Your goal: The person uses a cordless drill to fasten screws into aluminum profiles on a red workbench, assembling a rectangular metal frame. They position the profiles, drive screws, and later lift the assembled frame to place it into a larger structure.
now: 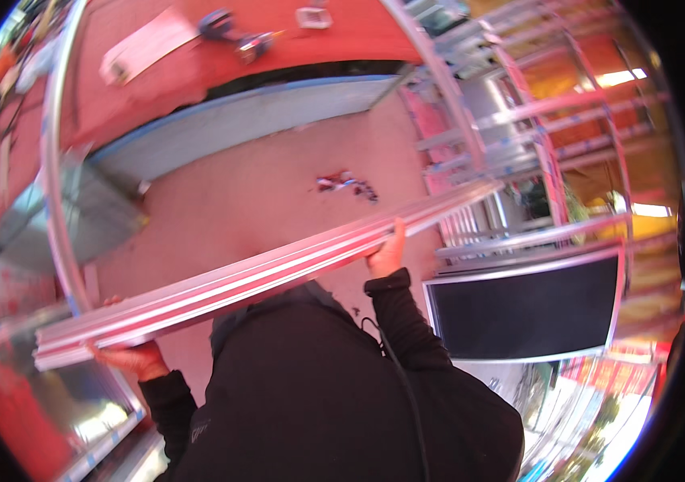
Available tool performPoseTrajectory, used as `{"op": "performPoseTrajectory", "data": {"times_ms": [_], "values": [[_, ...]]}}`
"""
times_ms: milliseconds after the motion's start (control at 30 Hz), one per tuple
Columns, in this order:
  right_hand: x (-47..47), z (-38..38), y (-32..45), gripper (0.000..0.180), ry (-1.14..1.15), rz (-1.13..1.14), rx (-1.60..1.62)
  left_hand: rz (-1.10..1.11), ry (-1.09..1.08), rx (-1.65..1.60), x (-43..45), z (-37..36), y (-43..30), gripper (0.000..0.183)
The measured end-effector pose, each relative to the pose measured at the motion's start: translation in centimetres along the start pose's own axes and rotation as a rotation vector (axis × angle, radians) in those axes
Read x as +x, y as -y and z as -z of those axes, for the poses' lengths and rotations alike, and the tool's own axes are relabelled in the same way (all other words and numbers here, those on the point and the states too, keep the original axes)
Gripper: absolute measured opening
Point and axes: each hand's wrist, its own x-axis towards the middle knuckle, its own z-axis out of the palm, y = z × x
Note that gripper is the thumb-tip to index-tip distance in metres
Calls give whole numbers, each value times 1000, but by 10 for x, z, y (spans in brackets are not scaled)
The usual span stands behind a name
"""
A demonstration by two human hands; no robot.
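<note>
A long silvery metal profile, or a stack of them (246,274), with grooves along its length, lies across both of my hands at waist height. It slants from the lower left up to the right. My left hand (137,359) grips it close to its left end, with fingertips showing beyond the far edge. My right hand (387,252) holds the near edge right of the middle, thumb upward. Both forearms are in dark sleeves. Below the profile is the reddish floor (228,199), with a small blurred heap of red and dark bits (347,184) on it.
A red-topped workbench (161,90) stands ahead, bearing a pale board and tools. Upright metal frames rise at left (53,181) and right (454,102). A dark framed panel (526,310) is at my right. A greyish glassy box (77,211) stands left.
</note>
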Motion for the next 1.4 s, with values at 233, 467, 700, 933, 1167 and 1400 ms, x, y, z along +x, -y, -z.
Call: {"op": "performPoseTrajectory", "data": {"times_ms": [233, 467, 700, 933, 1167, 1400], "values": [[-38, 60, 4, 72, 188, 548, -1155, 138, -481, -36, 41, 144, -41, 68], [-2, 38, -8, 48, -61, -127, -351, 281, -417, -129, 19, 159, -4, 70], [22, 51, -24, 52, -51, -29, -528, 299, -447, -143, 40, 196, 12, 53], [24, 66, -52, 53, 114, 309, -990, 290, -459, -141, 88, 229, 13, 44], [50, 80, -79, 53, 120, 201, -841, 280, -460, -178, 110, 246, 18, 39], [77, 94, -85, 66, 110, 171, -790, 245, -472, -153, 124, 254, 16, 40]]}}
